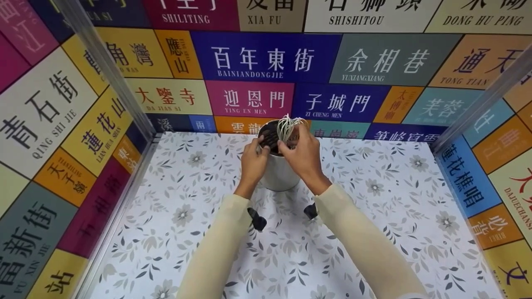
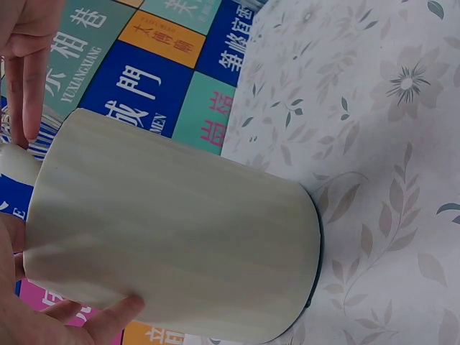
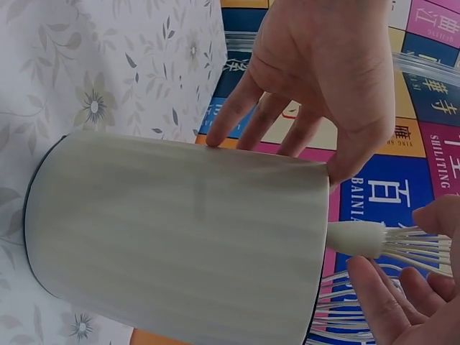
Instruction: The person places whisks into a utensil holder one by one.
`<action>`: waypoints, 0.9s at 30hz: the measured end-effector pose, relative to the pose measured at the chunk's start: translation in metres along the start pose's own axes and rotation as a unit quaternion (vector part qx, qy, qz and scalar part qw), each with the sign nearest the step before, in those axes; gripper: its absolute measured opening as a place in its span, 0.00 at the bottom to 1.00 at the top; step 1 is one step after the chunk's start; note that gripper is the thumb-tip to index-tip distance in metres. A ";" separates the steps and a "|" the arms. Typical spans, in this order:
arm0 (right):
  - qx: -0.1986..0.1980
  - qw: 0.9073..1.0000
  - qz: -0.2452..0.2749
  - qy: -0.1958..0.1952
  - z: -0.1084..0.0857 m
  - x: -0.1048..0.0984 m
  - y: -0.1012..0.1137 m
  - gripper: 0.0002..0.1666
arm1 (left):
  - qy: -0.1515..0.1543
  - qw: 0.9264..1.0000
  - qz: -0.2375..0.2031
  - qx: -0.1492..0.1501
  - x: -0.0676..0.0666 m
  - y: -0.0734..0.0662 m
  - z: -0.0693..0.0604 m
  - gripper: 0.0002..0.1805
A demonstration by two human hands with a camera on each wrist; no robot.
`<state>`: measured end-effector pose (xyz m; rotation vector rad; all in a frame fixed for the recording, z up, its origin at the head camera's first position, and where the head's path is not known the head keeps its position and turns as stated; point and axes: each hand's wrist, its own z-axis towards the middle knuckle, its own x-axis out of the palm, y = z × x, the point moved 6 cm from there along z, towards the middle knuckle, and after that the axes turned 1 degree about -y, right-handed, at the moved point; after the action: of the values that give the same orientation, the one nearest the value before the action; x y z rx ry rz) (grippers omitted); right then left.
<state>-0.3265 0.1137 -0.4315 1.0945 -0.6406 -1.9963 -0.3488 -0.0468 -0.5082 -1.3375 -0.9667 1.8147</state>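
A cream cylindrical utensil holder (image 1: 280, 176) stands upright on the table, its inside dark. My left hand (image 1: 254, 160) holds its left side, thumb at the rim and fingers spread along the wall in the right wrist view. A whisk (image 3: 356, 238) rises from the holder, wires up and pale handle down. My right hand (image 1: 305, 151) pinches it just over the rim with thumb and fingers. More whisk wires (image 3: 348, 305) show beside it; whether they belong to a second whisk, I cannot tell. A dark ribbed shape (image 1: 270, 135) is inside the holder, its kind unclear.
White floral cloth (image 1: 199, 249) covers the table. Panels with printed place names (image 1: 266, 56) rise behind and at both sides, close behind the holder. Black wrist-worn pieces (image 1: 258, 220) hang under the cream sleeves (image 1: 357, 236).
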 end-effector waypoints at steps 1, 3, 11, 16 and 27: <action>0.003 1.000 0.002 0.002 0.000 0.000 0.000 0.25 | -0.001 1.000 0.000 0.001 0.000 0.000 0.000 0.22; 0.010 1.000 0.002 0.007 -0.001 -0.001 -0.001 0.27 | -0.002 1.000 -0.001 0.004 0.000 0.000 0.000 0.22; 0.003 1.000 0.003 -0.001 -0.001 -0.010 0.000 0.26 | 0.002 1.000 0.005 -0.003 0.002 0.000 0.000 0.22; 0.000 1.000 0.017 -0.008 -0.003 -0.015 -0.002 0.24 | -0.001 1.000 0.007 0.000 0.002 -0.001 0.001 0.22; 0.007 0.999 0.025 -0.021 -0.011 -0.027 -0.010 0.19 | -0.007 1.000 -0.004 -0.004 0.003 0.000 0.001 0.22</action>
<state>-0.3108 0.1405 -0.4311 1.0363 -0.6989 -1.9790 -0.3503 -0.0444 -0.5093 -1.3257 -0.9863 1.8173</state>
